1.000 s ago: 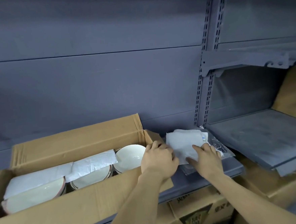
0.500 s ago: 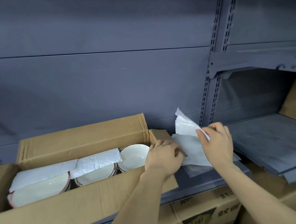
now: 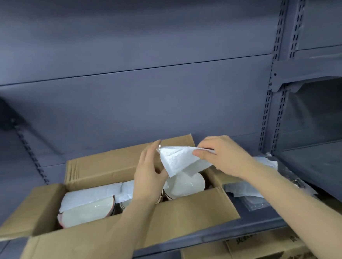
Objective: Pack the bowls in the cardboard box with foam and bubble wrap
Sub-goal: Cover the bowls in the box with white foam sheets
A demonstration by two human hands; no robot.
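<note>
The right hand pinches the upper right corner of a white foam sheet between thumb and forefinger, while the left hand holds the sheet's left edge, its fingers raised along that edge and its thumb curled underneath. The sheet hangs between the two hands above the right end of the open cardboard box, its long axis running left to right along the box's length, its top edge roughly level and its lower corner drooping down toward the white bowl directly under it. That bowl sits upright at the right end of the box, mouth up. Further left in the box, another bowl lies at the left end, partly covered by foam sheets already laid across the row; a third between them is mostly hidden behind the left forearm. The box rests on the grey shelf with its long side parallel to the shelf's front edge and its flaps folded outward. Just beside the box's right end, near the shelf's right end, lies a pile of loose foam and clear plastic wrap. Printed cartons stand below the shelf.
</note>
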